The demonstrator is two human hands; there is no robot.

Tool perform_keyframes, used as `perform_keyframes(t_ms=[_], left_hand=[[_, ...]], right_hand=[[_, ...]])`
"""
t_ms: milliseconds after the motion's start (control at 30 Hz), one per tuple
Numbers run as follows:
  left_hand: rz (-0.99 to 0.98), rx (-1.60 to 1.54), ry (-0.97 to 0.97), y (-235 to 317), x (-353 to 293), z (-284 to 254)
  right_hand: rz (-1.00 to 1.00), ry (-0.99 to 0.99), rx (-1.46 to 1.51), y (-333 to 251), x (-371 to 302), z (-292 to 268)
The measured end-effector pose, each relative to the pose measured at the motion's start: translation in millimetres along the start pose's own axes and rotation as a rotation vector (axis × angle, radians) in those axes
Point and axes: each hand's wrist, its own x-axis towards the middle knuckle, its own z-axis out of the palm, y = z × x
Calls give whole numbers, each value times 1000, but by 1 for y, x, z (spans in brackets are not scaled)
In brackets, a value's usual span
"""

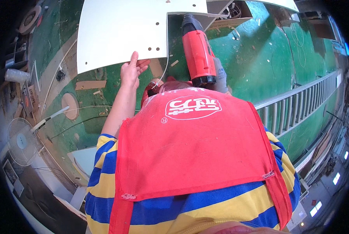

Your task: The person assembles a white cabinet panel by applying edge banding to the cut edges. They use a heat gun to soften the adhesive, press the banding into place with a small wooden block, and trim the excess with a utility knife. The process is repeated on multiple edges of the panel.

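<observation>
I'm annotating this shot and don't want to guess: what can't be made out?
Head view: fingers of the grey-gloved right hand, hidden behind the red-and-black cylindrical tool.
Head view: far end of the flat white panel, cut off by the top edge.
Head view: whether the bare left hand grips the panel; the viewing angle leaves it unclear.
Head view: dark contents of the brown open box, too small.

Board (119,35) lying ahead, left hand (130,72) sitting at its near edge, power tool (199,50) sitting right of it, right hand (220,76) apparently sitting just beyond the tool's right side, ladder (282,114) extending rightward, fan (22,141) standing far left.
</observation>
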Motion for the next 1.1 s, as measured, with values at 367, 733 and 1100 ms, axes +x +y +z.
perform_keyframes(t_ms=[367, 733, 1100], left_hand=[[-6, 11, -2, -4, 2, -3], [-5, 28, 18, -2, 0, -1], [0, 11, 37, 0, 0, 1]], right_hand=[[-350, -30, -746, -2, -1, 15], [-434, -50, -834, -4, -3, 19], [26, -39, 44, -6, 0, 6]])
